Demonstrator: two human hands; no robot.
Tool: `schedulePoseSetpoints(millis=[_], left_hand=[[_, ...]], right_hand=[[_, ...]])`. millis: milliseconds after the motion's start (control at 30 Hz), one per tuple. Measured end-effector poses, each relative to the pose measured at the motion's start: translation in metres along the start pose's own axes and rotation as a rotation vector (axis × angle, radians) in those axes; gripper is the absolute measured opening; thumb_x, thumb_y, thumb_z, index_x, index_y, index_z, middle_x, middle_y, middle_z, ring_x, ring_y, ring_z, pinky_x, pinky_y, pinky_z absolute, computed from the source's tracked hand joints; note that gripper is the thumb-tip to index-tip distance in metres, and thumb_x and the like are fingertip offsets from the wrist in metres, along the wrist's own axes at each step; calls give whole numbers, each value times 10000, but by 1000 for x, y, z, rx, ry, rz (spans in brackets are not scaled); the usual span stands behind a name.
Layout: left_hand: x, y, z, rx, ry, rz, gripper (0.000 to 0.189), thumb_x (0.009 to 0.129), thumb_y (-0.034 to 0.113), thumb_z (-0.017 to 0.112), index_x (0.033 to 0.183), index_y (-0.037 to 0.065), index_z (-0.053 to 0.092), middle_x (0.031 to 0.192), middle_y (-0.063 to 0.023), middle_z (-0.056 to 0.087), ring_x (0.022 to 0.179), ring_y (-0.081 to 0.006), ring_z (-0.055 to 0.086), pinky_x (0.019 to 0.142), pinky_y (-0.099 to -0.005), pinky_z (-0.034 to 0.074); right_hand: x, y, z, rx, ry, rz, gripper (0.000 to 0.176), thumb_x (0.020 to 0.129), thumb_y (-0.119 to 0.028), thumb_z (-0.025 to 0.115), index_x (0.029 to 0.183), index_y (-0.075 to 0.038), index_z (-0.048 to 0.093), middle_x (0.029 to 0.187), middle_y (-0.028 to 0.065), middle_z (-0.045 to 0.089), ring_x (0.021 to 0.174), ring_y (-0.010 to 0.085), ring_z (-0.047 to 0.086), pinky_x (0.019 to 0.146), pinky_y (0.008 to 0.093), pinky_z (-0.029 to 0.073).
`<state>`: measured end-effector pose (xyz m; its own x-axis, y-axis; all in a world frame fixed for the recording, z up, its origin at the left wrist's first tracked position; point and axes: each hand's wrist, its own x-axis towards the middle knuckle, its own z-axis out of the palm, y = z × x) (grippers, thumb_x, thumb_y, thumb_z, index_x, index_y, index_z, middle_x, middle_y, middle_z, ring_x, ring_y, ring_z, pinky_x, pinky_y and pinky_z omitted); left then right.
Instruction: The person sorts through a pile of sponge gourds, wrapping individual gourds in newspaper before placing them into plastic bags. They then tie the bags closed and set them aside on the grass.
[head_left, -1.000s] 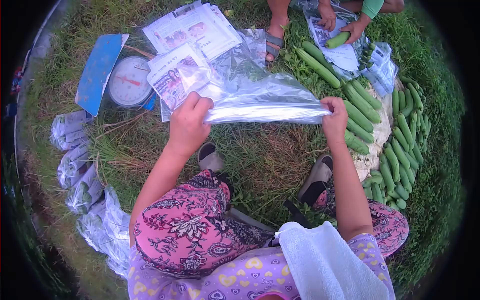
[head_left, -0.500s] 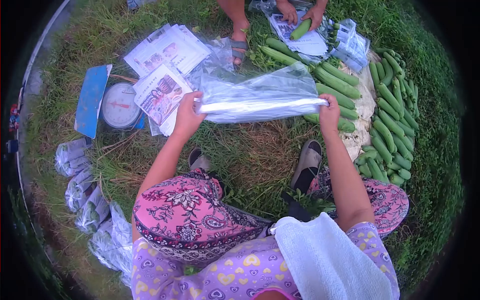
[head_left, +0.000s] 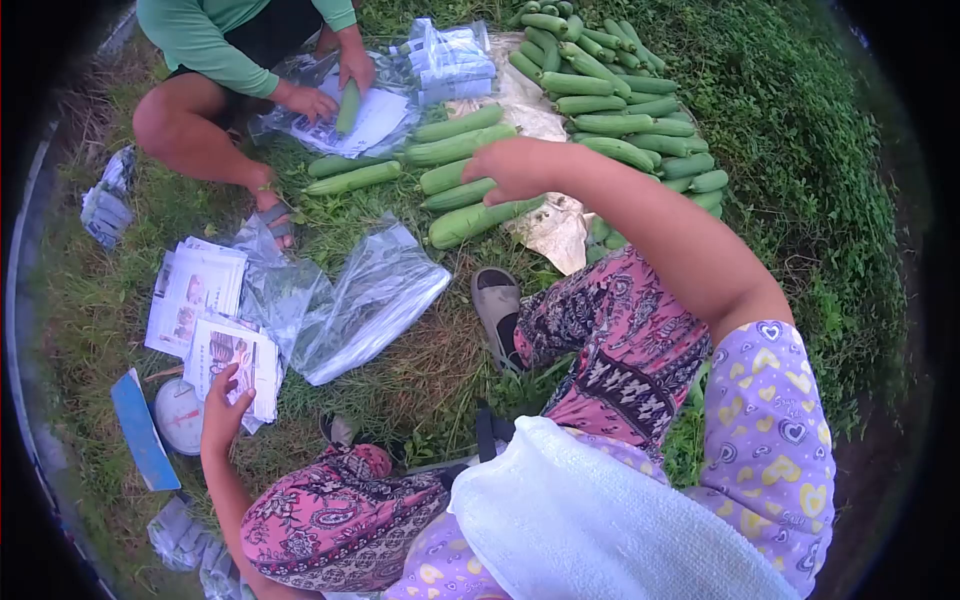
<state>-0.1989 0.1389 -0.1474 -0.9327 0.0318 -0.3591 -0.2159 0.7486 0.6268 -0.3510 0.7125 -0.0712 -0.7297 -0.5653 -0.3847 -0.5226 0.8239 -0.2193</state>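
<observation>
Our L hand [head_left: 225, 410] lies open on photo-printed newspaper [head_left: 238, 362]; R hand [head_left: 515, 170] half-curled, empty, just over long smooth green gourds [head_left: 470, 222]

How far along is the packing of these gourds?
Done: a few paper-wrapped, bagged bundles lie stacked beside the heap. In hand: left hand on the printed newspaper sheets, right hand reaching over a long green gourd; the clear plastic bag lies empty. Left: the big heap of bare green gourds.

On my feed I see a lilac short-sleeved top [head_left: 770, 420] printed with hearts, pink-and-black floral trousers [head_left: 620, 340], grey sandals [head_left: 497, 300], and seemingly a white towel [head_left: 590, 520].
</observation>
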Motion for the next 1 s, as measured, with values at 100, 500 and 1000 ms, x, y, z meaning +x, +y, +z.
schedulePoseSetpoints(millis=[100,500,1000], left_hand=[[-22,33,-33,86,-20,-40,592,784,133,690,1308,-14,457,1246,-162,544,1084,-277,548,911,-381,451],[-9,149,-44,247,-179,-79,535,793,75,661,1281,-41,476,1202,-167,573,1035,-251,579,854,-363,490],[37,260,29,614,-271,26,490,766,180,732,1182,-22,568,1129,-180,626,979,-298,629,821,-381,497]], right_hand=[[-80,39,-60,116,304,72,417,838,-194,638,1230,-85,549,1172,116,590,997,262,602,892,378,480],[-380,224,114,1161,1018,1028,301,914,-255,563,1175,-107,582,1070,5,637,879,94,594,745,268,464],[-278,263,258,1756,947,987,307,922,-244,546,1196,-106,533,1056,29,630,878,145,612,729,303,476]])
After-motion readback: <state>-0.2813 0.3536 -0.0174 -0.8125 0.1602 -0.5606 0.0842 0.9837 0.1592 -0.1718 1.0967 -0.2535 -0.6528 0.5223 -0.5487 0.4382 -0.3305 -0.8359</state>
